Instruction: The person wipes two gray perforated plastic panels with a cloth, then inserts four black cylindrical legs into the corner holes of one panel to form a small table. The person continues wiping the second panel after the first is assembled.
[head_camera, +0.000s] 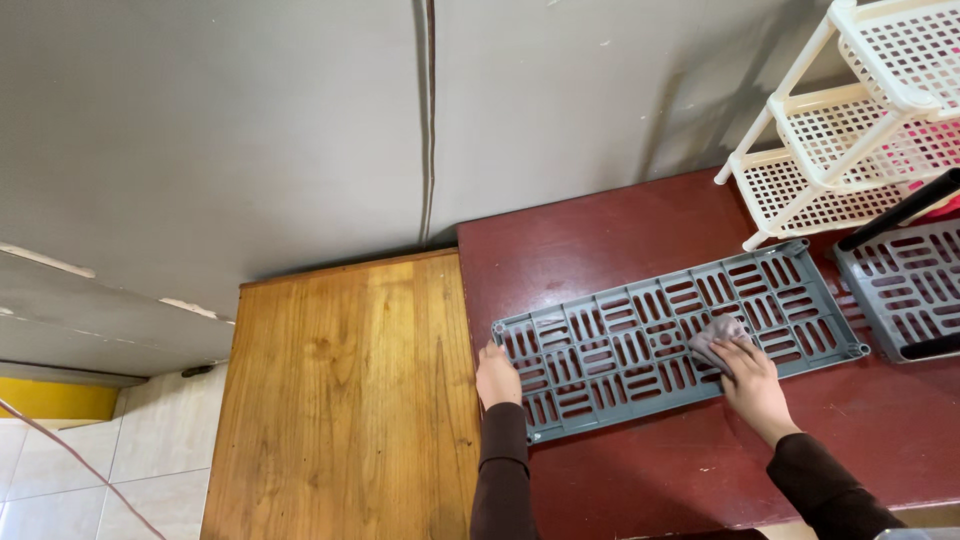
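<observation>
On the red table (620, 470), hands apart — left (497, 376) steadying grey slatted shelf (640, 335), right (752, 375) pressing cloth (716, 335) — white rack (850, 130) behind.

Both dark-sleeved forearms are extended forward; the left hand (497, 376) is laid flat, the right hand (752, 380) bent downward, fingers (728, 352) curled.
</observation>
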